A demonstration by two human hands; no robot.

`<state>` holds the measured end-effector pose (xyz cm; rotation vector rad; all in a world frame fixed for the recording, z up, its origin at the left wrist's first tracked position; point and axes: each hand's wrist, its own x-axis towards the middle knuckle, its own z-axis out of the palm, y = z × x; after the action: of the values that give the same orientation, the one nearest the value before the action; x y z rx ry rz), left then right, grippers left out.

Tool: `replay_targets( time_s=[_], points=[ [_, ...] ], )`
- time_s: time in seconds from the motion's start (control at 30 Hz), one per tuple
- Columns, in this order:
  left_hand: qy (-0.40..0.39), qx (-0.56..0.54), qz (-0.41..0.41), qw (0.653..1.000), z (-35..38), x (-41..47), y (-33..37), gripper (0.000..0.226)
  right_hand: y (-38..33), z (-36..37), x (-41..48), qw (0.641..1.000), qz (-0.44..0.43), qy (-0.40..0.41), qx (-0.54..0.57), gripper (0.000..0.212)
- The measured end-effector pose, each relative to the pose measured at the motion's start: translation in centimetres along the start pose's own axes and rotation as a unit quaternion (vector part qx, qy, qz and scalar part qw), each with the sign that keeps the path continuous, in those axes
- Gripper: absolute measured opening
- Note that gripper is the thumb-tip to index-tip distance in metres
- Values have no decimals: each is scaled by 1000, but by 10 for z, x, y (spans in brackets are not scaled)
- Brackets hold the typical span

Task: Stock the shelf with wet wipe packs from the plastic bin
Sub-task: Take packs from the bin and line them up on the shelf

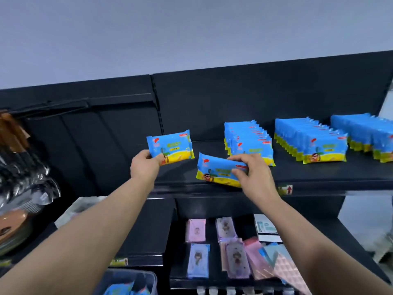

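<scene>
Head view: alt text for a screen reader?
A person's left hand holds a blue wet wipe pack upright over a black shelf; the right hand grips a second pack, tilted, beside three rows of packs. A plastic bin with more packs sits below.

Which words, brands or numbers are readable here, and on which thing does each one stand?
No text can be read.
Wet wipe pack in the left hand: yellow label and red tag, print blurred.
Second pack in the right hand: blurred too.
Shelf-edge tag: a red arrow, words too small.
White box: print blurred.
</scene>
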<state>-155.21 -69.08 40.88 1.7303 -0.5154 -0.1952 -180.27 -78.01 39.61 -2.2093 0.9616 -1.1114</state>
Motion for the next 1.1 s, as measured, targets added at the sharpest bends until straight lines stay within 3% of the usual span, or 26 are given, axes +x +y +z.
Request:
replay_targets(
  time_s=[0.2,0.47,0.57,0.73,0.9,1.0,1.1],
  points=[
    [-47,-51,-17,997,37,94,-11,10,5,45,68,997,-41,-39,-50,29],
    [-127,-49,-31,990,117,192,-28,19,20,112,149,997,24,-44,-51,31],
    [-150,-27,-27,988,135,217,-41,12,24,132,167,997,27,-43,-50,31],
    [-125,-1,-30,992,153,241,-52,9,32,144,194,996,50,-40,-57,32],
    [-26,-25,31,999,154,230,-57,24,39,165,224,996,59,-28,-65,32],
    [-106,-155,-6,982,142,228,-54,41,38,184,243,996,62,-19,-56,32],
    [-230,-79,40,969,133,228,-58,30,37,201,255,998,61,-5,-34,33]
  ],
)
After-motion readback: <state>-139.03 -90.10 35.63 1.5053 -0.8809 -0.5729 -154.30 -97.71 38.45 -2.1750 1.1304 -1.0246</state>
